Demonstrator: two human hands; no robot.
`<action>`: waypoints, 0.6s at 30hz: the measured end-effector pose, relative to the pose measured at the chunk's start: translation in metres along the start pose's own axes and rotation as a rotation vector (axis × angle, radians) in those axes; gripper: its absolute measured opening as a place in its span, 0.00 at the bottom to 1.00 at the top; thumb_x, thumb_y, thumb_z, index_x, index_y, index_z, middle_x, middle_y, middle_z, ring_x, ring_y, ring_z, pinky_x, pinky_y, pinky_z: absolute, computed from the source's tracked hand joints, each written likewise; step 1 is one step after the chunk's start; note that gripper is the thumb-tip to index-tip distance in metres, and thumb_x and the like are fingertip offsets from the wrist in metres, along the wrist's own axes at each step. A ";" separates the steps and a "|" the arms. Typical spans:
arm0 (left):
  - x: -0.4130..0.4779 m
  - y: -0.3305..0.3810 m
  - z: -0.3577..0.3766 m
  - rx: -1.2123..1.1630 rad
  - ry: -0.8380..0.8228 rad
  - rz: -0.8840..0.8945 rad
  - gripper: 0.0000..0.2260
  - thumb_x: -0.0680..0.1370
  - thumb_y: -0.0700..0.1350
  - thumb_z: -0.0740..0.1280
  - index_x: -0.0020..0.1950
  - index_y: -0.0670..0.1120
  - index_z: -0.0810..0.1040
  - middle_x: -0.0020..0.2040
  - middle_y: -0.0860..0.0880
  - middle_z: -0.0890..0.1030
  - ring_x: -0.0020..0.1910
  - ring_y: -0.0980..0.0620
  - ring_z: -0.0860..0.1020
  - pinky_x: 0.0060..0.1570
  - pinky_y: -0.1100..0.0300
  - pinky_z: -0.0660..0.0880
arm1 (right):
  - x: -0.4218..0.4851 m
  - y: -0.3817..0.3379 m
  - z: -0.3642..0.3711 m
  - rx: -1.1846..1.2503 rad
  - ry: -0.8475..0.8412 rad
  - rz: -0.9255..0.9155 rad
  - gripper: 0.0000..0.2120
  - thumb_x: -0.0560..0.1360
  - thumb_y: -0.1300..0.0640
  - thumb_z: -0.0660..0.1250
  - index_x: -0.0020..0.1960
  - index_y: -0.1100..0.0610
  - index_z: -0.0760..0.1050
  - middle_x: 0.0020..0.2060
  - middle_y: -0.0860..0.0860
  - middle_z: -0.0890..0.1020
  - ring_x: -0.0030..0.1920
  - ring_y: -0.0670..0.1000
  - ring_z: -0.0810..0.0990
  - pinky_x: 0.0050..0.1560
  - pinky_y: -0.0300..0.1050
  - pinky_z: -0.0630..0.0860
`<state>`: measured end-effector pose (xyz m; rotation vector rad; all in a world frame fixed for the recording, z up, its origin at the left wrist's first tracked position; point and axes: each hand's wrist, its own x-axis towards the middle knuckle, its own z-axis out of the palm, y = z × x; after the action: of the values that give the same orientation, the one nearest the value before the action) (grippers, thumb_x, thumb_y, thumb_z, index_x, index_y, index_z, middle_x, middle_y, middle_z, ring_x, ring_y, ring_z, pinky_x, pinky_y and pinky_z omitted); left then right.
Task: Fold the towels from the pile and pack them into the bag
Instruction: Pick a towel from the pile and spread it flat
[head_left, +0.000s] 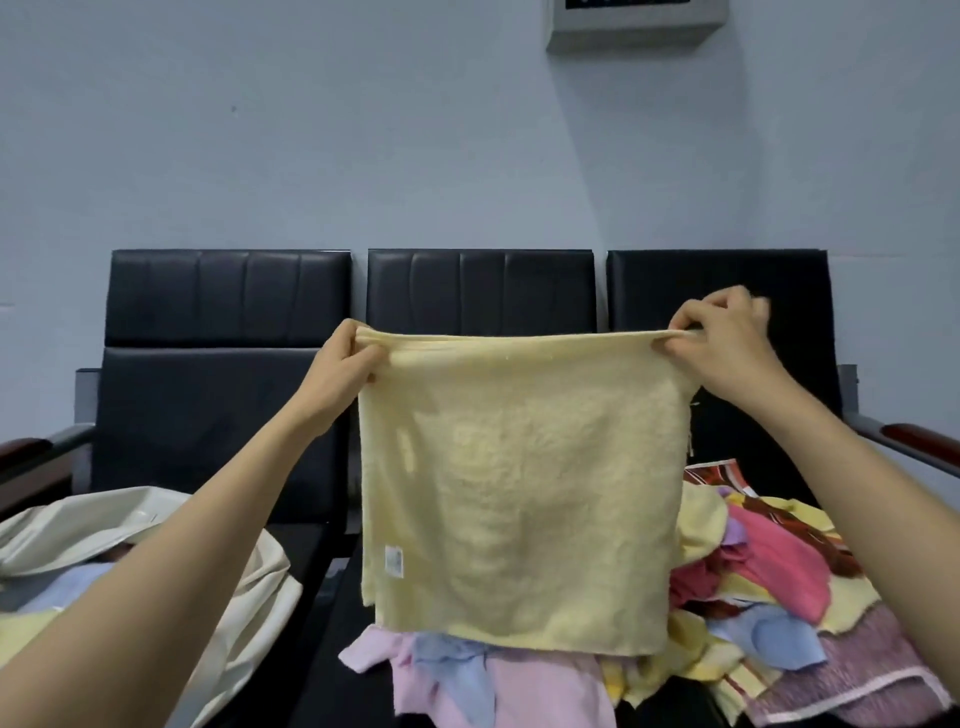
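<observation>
Holding up a pale yellow square terry towel (519, 493) by its top edge, stretched out flat in the air in front of me. My left hand (343, 364) has the top left corner, with the fingers curled round the bunched-up edge. My right hand (727, 348) pinches the top right corner between thumb and fingertips, the rest of the fingers curled in. Both are closed tight on the cloth, nothing else in either one.

The towel hangs straight down, and there's a small white care label (393, 560) near its lower left edge. Its bottom hem hangs just above the messy pile of pink, blue, yellow and mauve towels (779, 571), which sits on the seat below and to my right. A pale pink towel (519, 686) from that pile pokes out right under the hem.

The cream-coloured soft bag (244, 587) lies open on the seat to my left, under my left forearm, with something light blue (78, 582) showing inside. Can't tell how much is in it.

All of this is on a row of black padded bench seats (228, 312) against a pale wall, with a grey metal box (636, 23) mounted high up.
</observation>
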<state>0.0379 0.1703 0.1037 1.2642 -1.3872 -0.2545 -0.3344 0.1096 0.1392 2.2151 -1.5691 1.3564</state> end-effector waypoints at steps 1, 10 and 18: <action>0.003 -0.007 0.001 -0.018 -0.018 -0.034 0.07 0.76 0.42 0.65 0.52 0.40 0.73 0.44 0.49 0.75 0.41 0.54 0.74 0.44 0.59 0.73 | 0.003 0.005 0.007 0.067 -0.077 0.058 0.06 0.75 0.54 0.69 0.44 0.56 0.76 0.50 0.52 0.74 0.51 0.51 0.71 0.46 0.44 0.70; 0.051 -0.026 0.019 -0.133 0.308 -0.109 0.07 0.79 0.42 0.65 0.42 0.46 0.71 0.43 0.49 0.75 0.45 0.52 0.76 0.45 0.60 0.76 | 0.037 0.008 0.061 0.332 0.050 0.241 0.03 0.77 0.65 0.64 0.47 0.58 0.74 0.41 0.50 0.77 0.41 0.49 0.76 0.35 0.37 0.71; 0.016 -0.036 0.011 -0.122 0.272 -0.102 0.04 0.80 0.42 0.64 0.45 0.46 0.72 0.42 0.52 0.74 0.43 0.54 0.74 0.45 0.60 0.71 | 0.013 0.004 0.063 0.502 0.063 0.202 0.04 0.78 0.63 0.62 0.50 0.55 0.74 0.42 0.46 0.76 0.41 0.43 0.74 0.37 0.36 0.71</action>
<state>0.0522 0.1381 0.0821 1.2202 -1.0619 -0.2239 -0.2988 0.0650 0.1090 2.2758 -1.6023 2.0526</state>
